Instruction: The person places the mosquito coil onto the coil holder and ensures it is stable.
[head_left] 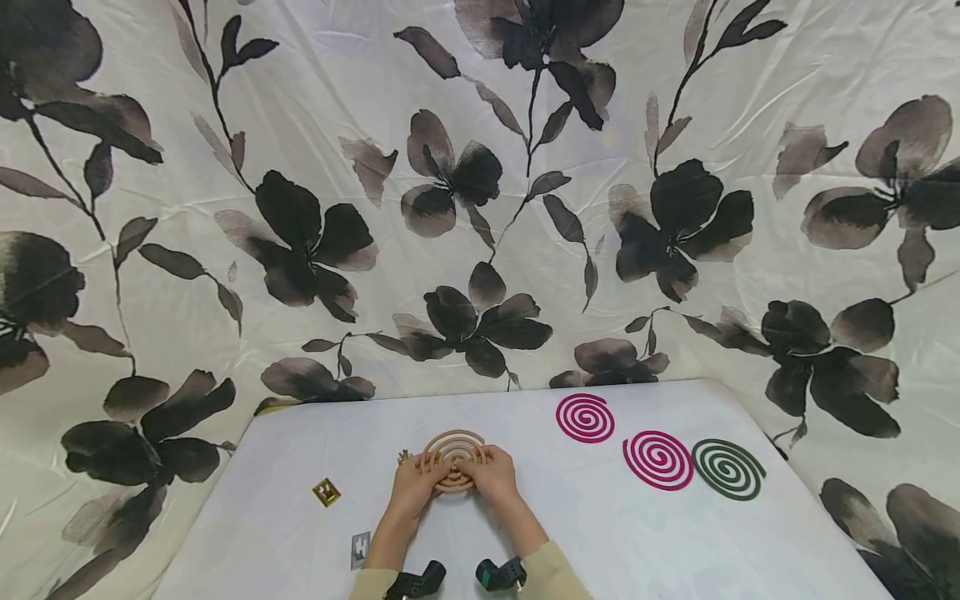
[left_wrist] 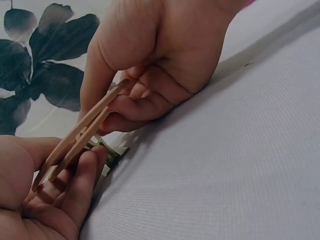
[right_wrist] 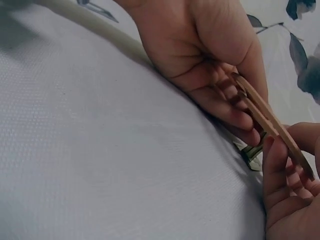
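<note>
Both hands hold a tan mosquito coil (head_left: 454,432) up off the white table. My left hand (head_left: 416,485) pinches its left edge, and my right hand (head_left: 493,475) grips the right edge with thumb and fingers. Seen edge-on in the left wrist view, the coil (left_wrist: 66,143) shows two thin layers slightly spread apart. The fingers hide part of its middle. Just beyond the left fingers, a small gold-coloured metal piece (head_left: 405,456) rests on the table.
Two magenta coils (head_left: 585,418) and a dark green coil (head_left: 728,469) lie at the right. A gold square piece (head_left: 326,492) and a silver metal piece (head_left: 361,550) lie to the left. A floral cloth (head_left: 480,250) hangs behind the table.
</note>
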